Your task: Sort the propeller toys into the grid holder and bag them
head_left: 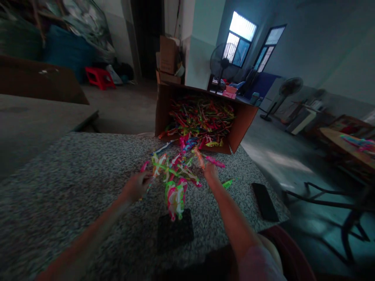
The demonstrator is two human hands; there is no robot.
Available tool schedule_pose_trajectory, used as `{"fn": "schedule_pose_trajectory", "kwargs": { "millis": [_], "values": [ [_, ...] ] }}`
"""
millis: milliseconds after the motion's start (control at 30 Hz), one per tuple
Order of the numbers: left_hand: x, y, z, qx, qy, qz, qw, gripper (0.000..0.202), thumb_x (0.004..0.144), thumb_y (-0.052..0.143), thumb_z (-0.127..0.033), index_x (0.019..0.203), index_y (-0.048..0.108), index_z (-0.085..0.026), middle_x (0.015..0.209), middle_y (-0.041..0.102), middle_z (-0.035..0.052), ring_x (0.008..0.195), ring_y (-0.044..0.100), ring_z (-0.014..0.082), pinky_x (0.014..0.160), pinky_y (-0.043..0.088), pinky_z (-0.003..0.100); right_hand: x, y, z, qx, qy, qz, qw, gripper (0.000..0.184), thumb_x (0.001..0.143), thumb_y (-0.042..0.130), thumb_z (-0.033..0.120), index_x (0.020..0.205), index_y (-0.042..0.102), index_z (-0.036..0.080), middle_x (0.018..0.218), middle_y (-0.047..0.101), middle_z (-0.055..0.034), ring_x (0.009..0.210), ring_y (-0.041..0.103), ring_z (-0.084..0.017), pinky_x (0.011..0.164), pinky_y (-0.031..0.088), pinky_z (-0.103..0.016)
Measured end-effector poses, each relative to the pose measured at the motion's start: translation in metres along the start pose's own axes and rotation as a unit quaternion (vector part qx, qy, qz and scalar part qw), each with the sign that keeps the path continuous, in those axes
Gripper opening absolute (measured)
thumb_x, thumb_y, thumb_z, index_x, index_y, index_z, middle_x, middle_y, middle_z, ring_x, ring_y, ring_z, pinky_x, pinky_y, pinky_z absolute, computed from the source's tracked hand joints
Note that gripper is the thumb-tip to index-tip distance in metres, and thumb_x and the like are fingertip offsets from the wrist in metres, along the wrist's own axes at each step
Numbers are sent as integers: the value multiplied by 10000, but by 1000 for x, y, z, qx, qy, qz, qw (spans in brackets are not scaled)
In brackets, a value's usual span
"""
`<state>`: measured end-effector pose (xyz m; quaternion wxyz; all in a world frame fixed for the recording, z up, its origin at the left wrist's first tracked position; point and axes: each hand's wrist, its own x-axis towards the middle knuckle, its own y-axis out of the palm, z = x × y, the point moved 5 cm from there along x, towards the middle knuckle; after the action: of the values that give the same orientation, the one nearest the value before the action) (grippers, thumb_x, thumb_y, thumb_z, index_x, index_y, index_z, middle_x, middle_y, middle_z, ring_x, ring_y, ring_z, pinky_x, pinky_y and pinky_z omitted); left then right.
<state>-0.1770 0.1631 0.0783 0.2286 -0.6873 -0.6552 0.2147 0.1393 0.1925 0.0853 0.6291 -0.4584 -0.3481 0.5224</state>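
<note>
– Dim room behind your cardboard box (242,125): cartons (169,54) stacked beyond it, standing fan (224,64) past its right side, red stool (100,78) on the floor to its left. How's the box sitting on your speckled surface (88,160)?

– Far edge, open side facing you, heaped with thin multicoloured pieces (202,113). Some lie out over its lower lip.

– Loose ones?

– You've got a scattered pile (175,169) just in front of the box: green, pink, white, crossing each other. Blue piece (164,147) by the box's front left. Pink piece (215,161) near its front right, green piece (227,183) farther out on that side.

– Your left hand (137,187)?

– In front of the box, off its left end. Fingers curled, tips at an orange-and-white piece (158,166). Blurred, can't tell if you're gripping it.

– Your right hand (211,171)?

– Closer to the box, toward its right half. Fingers at the near end of an orange piece (199,158) that runs back toward the box. Grip hidden, can't tell.

– Nearest you?

– Black square pad (175,234), well out from the box. Pink, green and white cluster (175,197) lies boxward of it, near ends over its far edge. Black phone-like slab (265,203) flat, out to the box's front right.
</note>
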Motion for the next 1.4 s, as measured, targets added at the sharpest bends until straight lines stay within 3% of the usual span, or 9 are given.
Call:
{"fn": "schedule_pose_trajectory", "kwargs": {
  "millis": [67, 167, 333, 567, 700, 867, 1033, 1267, 1400],
  "values": [
    [-31, -7, 8, -171, -90, -27, 981, 144, 692, 627, -304, 740, 644, -169, 663, 654, 12, 627, 600, 163, 551, 457, 229, -15, 2, -8, 62, 3, 1, 998, 149, 768, 642, 217, 846, 665, 92, 898, 696, -183, 922, 653, -278, 748, 475, -310],
    [-86, 0, 14, -432, -216, -42, 875, 69, 707, 645, -193, 749, 674, -147, 704, 661, 10, 603, 581, 103, 534, 476, 186, -48, 11, -26, 178, 8, 24, 984, 70, 704, 656, 203, 727, 627, 144, 707, 684, -85, 766, 664, -218, 669, 477, -265],
    [-160, 17, 6, -557, -251, -62, 789, 106, 643, 725, -96, 733, 687, -139, 711, 670, 7, 597, 587, 80, 521, 498, 153, -119, 23, -46, 365, 36, 64, 928, 140, 758, 489, 318, 727, 531, 188, 643, 628, -3, 551, 594, -125, 537, 466, -226],
    [-190, 57, -28, -390, -77, -35, 917, 303, 607, 787, -351, 800, 652, -160, 764, 688, 0, 696, 640, 145, 708, 548, 275, -195, 32, -17, 532, -19, 51, 845, 243, 655, 622, 339, 819, 501, 208, 680, 612, 28, 613, 611, -133, 589, 507, -239],
    [-174, 76, -40, -216, 62, -108, 968, 221, 723, 680, -374, 801, 635, -172, 801, 699, 15, 733, 654, 157, 736, 528, 270, -205, 41, 5, 482, -49, -6, 875, 347, 640, 646, 240, 940, 474, 220, 749, 655, 27, 659, 649, -151, 658, 527, -264],
    [-163, 98, -35, -69, 172, -94, 978, 199, 833, 554, -368, 894, 639, -199, 897, 702, 44, 809, 663, 181, 760, 519, 284, -207, 44, 21, 291, -73, -9, 954, 336, 682, 641, 191, 991, 510, 198, 823, 704, -20, 747, 687, -187, 702, 512, -267],
    [-165, 98, -32, -34, 153, -63, 986, 210, 886, 462, -323, 974, 611, -204, 981, 677, 79, 901, 643, 193, 843, 494, 298, -204, 43, 33, 155, -86, 22, 984, 377, 737, 637, 221, 1089, 510, 175, 890, 719, -51, 824, 691, -203, 731, 488, -257],
    [-154, 84, -38, -65, 146, -7, 987, 129, 782, 564, -323, 832, 633, -226, 892, 678, 44, 853, 644, 208, 817, 507, 307, -202, 35, 35, 214, -176, 83, 957, 334, 766, 600, 116, 1081, 549, 215, 940, 712, -15, 893, 679, -176, 795, 498, -254],
    [-144, 51, -27, -16, 164, 21, 986, 120, 748, 589, -287, 809, 680, -239, 851, 679, 40, 821, 649, 202, 772, 507, 288, -180, 9, 6, 287, -203, 15, 936, 348, 766, 588, 111, 1097, 556, 215, 1076, 646, -47, 914, 645, -166, 744, 531, -256]
  ]
}}
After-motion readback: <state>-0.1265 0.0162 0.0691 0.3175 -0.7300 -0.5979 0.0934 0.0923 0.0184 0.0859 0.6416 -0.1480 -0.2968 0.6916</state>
